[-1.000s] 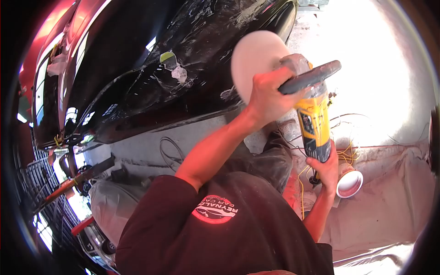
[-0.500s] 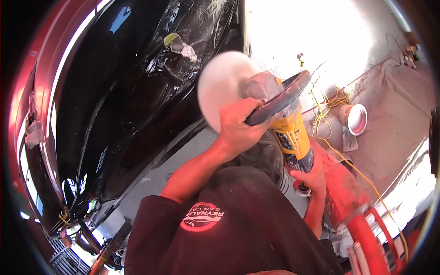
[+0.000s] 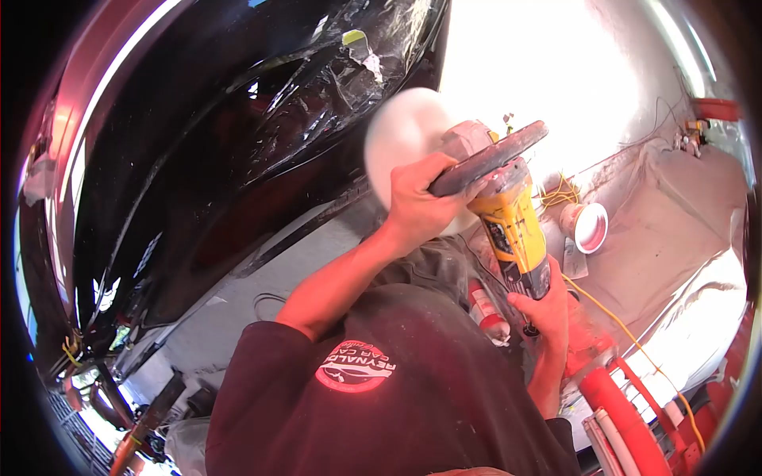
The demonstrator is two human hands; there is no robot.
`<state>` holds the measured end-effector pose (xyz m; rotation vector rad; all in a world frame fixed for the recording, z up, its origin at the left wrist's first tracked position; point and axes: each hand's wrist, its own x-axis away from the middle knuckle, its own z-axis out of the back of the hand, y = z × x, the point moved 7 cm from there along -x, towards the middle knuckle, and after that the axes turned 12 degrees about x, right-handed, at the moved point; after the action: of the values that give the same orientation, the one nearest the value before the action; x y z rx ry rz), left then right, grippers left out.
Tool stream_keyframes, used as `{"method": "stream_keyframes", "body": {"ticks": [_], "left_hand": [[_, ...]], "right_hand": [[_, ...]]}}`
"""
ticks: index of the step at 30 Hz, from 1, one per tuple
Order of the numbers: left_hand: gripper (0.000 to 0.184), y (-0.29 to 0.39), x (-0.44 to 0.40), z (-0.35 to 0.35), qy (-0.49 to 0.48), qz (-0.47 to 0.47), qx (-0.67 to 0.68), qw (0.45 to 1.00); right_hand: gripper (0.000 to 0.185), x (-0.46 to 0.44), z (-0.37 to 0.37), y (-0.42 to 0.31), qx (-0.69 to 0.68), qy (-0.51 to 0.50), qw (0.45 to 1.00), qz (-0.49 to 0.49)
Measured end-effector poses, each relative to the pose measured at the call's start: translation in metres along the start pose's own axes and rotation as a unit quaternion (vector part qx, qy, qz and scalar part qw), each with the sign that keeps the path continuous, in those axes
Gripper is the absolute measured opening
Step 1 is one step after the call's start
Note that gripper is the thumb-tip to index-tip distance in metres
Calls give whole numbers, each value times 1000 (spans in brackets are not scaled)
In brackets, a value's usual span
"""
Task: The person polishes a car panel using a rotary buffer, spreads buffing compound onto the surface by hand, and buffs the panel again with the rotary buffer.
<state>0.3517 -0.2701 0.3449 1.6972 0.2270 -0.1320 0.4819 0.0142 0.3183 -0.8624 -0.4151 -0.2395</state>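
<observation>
A yellow and black power polisher (image 3: 517, 234) is held up in front of my torso. My left hand (image 3: 425, 197) is closed around its black loop handle (image 3: 496, 159) near the head. Farther back, my right hand (image 3: 546, 309) grips the dark rear end of the body. The round white pad (image 3: 389, 147) looks smeared, its surface without detail. It overlaps the lower edge of a glossy black car panel (image 3: 214, 151) in the view; I cannot tell whether they touch.
Crumpled clear plastic (image 3: 337, 91) with tape covers part of the black car. A yellow cord (image 3: 627, 333) runs down the right side. Nearby are a white-rimmed round container (image 3: 590, 228), a red tubular stand (image 3: 623, 416) and a brown sheet (image 3: 675, 206). A bottle (image 3: 488, 313) is close to my torso.
The black car has shifted up and left in view, and the container has shifted left. The polisher appears slightly farther right, with both hands keeping their grip.
</observation>
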Motion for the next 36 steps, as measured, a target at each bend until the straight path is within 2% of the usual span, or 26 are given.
{"method": "stream_keyframes", "body": {"ticks": [7,10,14,18,26,29,30,33,36], "left_hand": [[19,-30,-47,-18,66,-1,20,998],[20,-50,-72,-27,79,-7,71,994],[19,-63,-102,-36,90,-26,71,993],[20,-74,-116,-42,108,2,146,983],[24,-30,-75,-25,135,10,119,984],[25,-18,-52,-14,107,27,52,992],[24,-11,-45,-11,111,6,53,992],[24,5,-14,5,101,-13,74,992],[23,26,13,27,61,-24,11,998]], "right_hand": [[79,-50,37,-24,33,3,999,-33],[78,-79,49,-22,38,10,999,3],[72,-113,67,-35,65,4,998,16],[72,-131,84,-43,87,-16,996,0],[76,-97,89,-55,110,-44,993,25],[78,-71,78,-65,111,-54,992,20],[80,-64,76,-61,125,-53,991,20],[83,-29,49,-55,79,-41,996,11],[86,-3,25,-48,44,-58,997,12]]}}
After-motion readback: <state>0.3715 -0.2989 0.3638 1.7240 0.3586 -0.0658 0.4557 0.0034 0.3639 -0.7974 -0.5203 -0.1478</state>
